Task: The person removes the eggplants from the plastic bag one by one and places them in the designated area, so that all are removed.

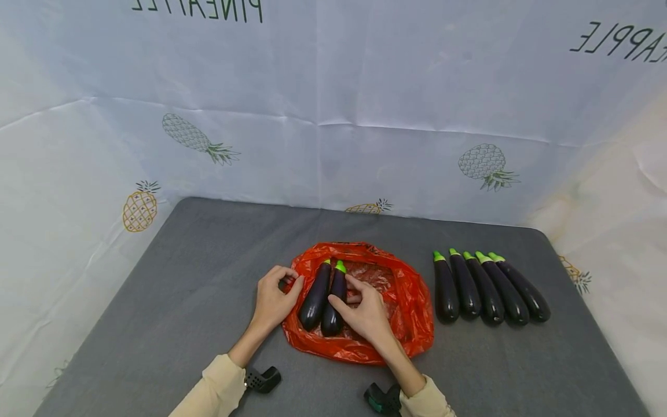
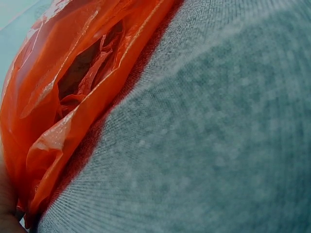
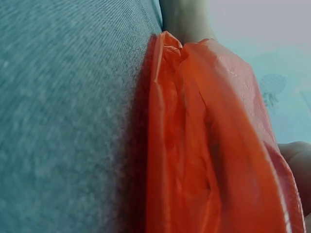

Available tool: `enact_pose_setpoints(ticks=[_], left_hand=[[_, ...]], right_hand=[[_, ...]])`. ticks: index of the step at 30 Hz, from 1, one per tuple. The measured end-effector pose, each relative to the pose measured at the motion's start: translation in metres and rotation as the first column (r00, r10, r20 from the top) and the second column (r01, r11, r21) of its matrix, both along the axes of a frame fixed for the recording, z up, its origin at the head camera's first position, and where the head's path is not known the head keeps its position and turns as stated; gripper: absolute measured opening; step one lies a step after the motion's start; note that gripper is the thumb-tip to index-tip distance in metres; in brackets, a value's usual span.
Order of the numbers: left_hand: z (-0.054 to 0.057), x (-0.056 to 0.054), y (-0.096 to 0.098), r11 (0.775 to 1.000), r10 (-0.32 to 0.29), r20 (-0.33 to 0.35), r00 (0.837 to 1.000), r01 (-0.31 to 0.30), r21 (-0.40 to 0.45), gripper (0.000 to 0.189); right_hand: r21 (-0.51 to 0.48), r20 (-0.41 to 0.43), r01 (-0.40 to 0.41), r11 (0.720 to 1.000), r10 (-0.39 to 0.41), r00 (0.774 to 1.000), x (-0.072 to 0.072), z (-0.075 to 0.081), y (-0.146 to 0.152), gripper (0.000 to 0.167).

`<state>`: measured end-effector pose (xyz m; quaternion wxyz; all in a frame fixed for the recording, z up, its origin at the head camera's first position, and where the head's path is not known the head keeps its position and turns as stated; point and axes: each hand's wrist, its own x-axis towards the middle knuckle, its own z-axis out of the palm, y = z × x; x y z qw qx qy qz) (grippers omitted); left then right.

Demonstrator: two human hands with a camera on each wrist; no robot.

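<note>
A red plastic bag lies with its mouth spread wide in the middle of the table. Two dark purple eggplants with green stems are in its left half: a left eggplant and a right eggplant. At the bag's left rim, my left hand pinches the red plastic between thumb and fingers. My right hand reaches over the near rim, its thumb and fingers curled at the right eggplant. Both wrist views show mostly the crumpled side of the bag; the eggplants are hidden there.
Several more eggplants lie side by side on the grey tabletop, right of the bag. Behind the table hangs a pale cloth printed with pineapples. Dark devices are worn on the wrists.
</note>
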<state>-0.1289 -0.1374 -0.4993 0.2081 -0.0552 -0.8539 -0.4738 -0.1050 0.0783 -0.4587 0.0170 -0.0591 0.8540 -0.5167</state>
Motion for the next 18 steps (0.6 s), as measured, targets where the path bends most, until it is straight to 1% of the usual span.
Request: enact_pose_setpoints(ticks=[9,18], left_hand=[[0.0007,-0.0004,0.0003,1.000,-0.004,-0.005,1.000,0.004,0.002,0.008],[0.0014,-0.0009,0.0002,1.000,-0.005,0.004,1.000,0.005,0.003,0.009]], right_hand=[[-0.048,0.030,0.015,0.999,-0.014,0.999,0.0003,0.0021,-0.0019,0.057],[-0.035,0.047,0.032,0.999,-0.031,0.998,0.0004,0.0020,0.0007,0.056]])
